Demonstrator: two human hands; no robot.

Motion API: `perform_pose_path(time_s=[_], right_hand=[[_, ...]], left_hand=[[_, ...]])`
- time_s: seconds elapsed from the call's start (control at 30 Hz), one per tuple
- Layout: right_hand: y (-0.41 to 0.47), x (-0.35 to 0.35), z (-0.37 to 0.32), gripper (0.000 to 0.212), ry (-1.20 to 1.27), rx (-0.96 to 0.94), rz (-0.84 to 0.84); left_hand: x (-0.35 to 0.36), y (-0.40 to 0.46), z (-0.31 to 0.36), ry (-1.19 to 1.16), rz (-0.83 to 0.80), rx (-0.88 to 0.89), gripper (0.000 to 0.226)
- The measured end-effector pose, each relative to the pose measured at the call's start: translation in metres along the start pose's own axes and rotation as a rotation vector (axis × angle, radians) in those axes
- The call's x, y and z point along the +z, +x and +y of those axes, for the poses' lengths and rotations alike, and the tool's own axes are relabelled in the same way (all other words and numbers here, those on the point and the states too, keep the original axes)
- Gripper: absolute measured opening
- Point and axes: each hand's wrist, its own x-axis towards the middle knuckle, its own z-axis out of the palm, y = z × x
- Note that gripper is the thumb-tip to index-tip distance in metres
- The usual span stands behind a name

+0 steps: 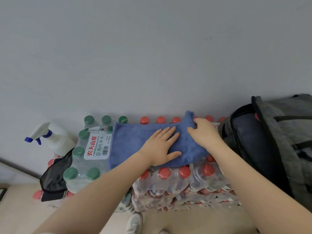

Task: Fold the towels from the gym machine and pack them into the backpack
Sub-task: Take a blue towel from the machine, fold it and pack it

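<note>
A blue towel [130,142] lies spread on top of stacked packs of water bottles. My left hand [161,146] rests flat on its middle, fingers apart, pressing it down. My right hand [201,132] pinches the towel's far right corner, which stands lifted toward the wall. The grey backpack [276,142] stands at the right, its main compartment unzipped and gaping with a dark lining visible.
Green-capped bottle pack [84,159] sits at left, red-capped packs [182,181] under the towel. A white spray bottle with blue trigger [54,141] stands at far left by a black cloth [55,176]. A grey wall rises right behind. A shoe [135,222] shows below.
</note>
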Motion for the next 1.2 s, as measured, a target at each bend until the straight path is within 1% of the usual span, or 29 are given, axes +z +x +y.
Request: perform_pose_path(time_s=[0.03, 0.1, 0.13, 0.17, 0.23, 0.27, 0.33, 0.37, 0.43, 0.5, 0.53, 0.57, 0.6, 0.63, 0.67, 0.73, 0.8, 0.87, 0.93, 1.0, 1.03, 1.07, 1.1, 1.17, 1.2], right_hand=[[-0.002, 0.002, -0.005, 0.015, -0.023, -0.037, -0.019], [-0.003, 0.007, -0.015, 0.024, -0.032, -0.103, -0.043], [-0.003, 0.01, -0.021, 0.026, -0.028, -0.132, -0.055], [-0.003, 0.014, -0.027, 0.027, -0.012, -0.153, -0.074], [-0.005, 0.023, -0.038, 0.03, 0.032, -0.187, -0.116], [-0.007, 0.027, -0.044, 0.03, 0.049, -0.197, -0.132], [-0.013, 0.037, -0.054, 0.024, 0.071, -0.225, -0.172], [-0.015, 0.042, -0.058, 0.02, 0.069, -0.245, -0.204], [-0.02, 0.05, -0.062, 0.01, 0.1, -0.274, -0.274], [-0.022, 0.053, -0.058, 0.024, 0.229, -0.268, -0.301], [-0.024, 0.051, -0.054, 0.03, 0.269, -0.271, -0.288], [-0.022, 0.05, -0.049, 0.033, 0.238, -0.3, -0.22], [-0.019, 0.049, -0.045, 0.032, 0.145, -0.351, -0.131], [-0.015, 0.049, -0.039, 0.031, 0.05, -0.397, -0.076], [-0.012, 0.05, -0.036, 0.034, -0.018, -0.44, -0.07], [-0.009, 0.058, -0.033, 0.046, -0.08, -0.475, -0.179], [-0.008, 0.069, -0.033, 0.058, -0.134, -0.468, -0.259], [-0.007, 0.075, -0.031, 0.064, -0.238, -0.444, -0.277], [-0.006, 0.075, -0.027, 0.066, -0.339, -0.431, -0.284], [-0.007, 0.074, -0.022, 0.067, -0.399, -0.427, -0.292], [-0.008, 0.074, -0.02, 0.068, -0.415, -0.418, -0.293], [-0.008, 0.074, -0.018, 0.07, -0.43, -0.406, -0.291], [-0.008, 0.075, -0.018, 0.072, -0.452, -0.401, -0.288], [-0.007, 0.075, -0.021, 0.075, -0.502, -0.402, -0.282], [-0.006, 0.075, -0.023, 0.075, -0.519, -0.4, -0.284]], left_hand=[[-0.003, -0.005, 0.0, -0.096, 0.059, -0.019, 0.083], [-0.01, -0.018, -0.003, -0.325, 0.194, -0.113, 0.056], [-0.015, -0.025, -0.005, -0.457, 0.232, -0.184, 0.045], [-0.02, -0.031, -0.006, -0.633, 0.246, -0.258, 0.039], [-0.028, -0.038, -0.005, -1.028, 0.271, -0.369, 0.038], [-0.03, -0.04, -0.006, -1.162, 0.304, -0.401, 0.038], [-0.031, -0.041, -0.008, -1.34, 0.367, -0.425, 0.04], [-0.03, -0.041, -0.008, -1.377, 0.396, -0.428, 0.04], [-0.028, -0.04, -0.009, -1.303, 0.42, -0.449, 0.04], [-0.027, -0.04, -0.011, -1.07, 0.388, -0.501, 0.036], [-0.026, -0.04, -0.013, -0.935, 0.365, -0.526, 0.035], [-0.026, -0.04, -0.014, -0.826, 0.339, -0.546, 0.037], [-0.025, -0.039, -0.016, -0.739, 0.31, -0.548, 0.04], [-0.026, -0.039, -0.016, -0.666, 0.277, -0.526, 0.043], [-0.028, -0.038, -0.017, -0.604, 0.246, -0.49, 0.045], [-0.03, -0.036, -0.021, -0.564, 0.2, -0.419, 0.049], [-0.033, -0.034, -0.026, -0.569, 0.158, -0.381, 0.059], [-0.032, -0.032, -0.032, -0.555, 0.107, -0.362, 0.077], [-0.028, -0.031, -0.039, -0.431, 0.091, -0.341, 0.093], [-0.024, -0.032, -0.047, -0.266, 0.062, -0.362, 0.102], [-0.025, -0.034, -0.05, -0.24, 0.038, -0.361, 0.104], [-0.027, -0.036, -0.054, -0.251, 0.014, -0.347, 0.102], [-0.031, -0.038, -0.057, -0.27, -0.003, -0.332, 0.096], [-0.035, -0.041, -0.067, -0.257, 0.012, -0.328, 0.073], [-0.037, -0.041, -0.072, -0.195, 0.028, -0.355, 0.065]])
